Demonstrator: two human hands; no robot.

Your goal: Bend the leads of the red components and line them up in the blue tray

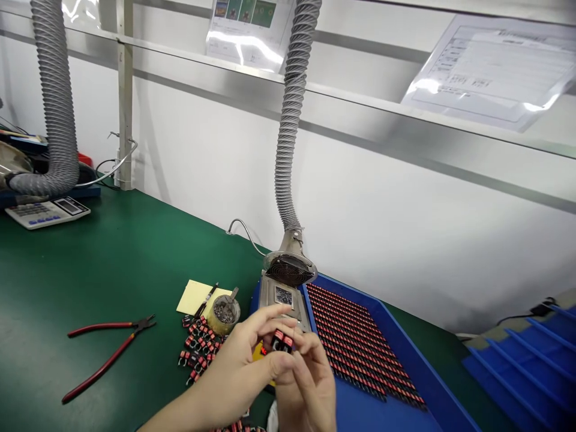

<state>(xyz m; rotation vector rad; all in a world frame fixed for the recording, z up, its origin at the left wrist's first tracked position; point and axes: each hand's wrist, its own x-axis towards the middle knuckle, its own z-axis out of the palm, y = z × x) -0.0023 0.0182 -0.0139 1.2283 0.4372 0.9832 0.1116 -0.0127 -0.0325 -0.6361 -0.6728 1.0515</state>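
Note:
My left hand and my right hand meet at the lower middle. Between their fingertips they pinch small red-and-black components, two side by side as far as I can see. Just beyond my fingers is a metal-topped unit with a small square solder pot. A pile of similar red-and-black parts lies left of my left hand. To the right of my right hand, a blue tray holds many of these parts in neat slanting rows.
Above the pot hangs an extractor hood on a grey flexible duct. Red-handled pliers lie open at left. A tin with a tool in it, a yellow notepad and a pen stand nearby. A calculator lies far left.

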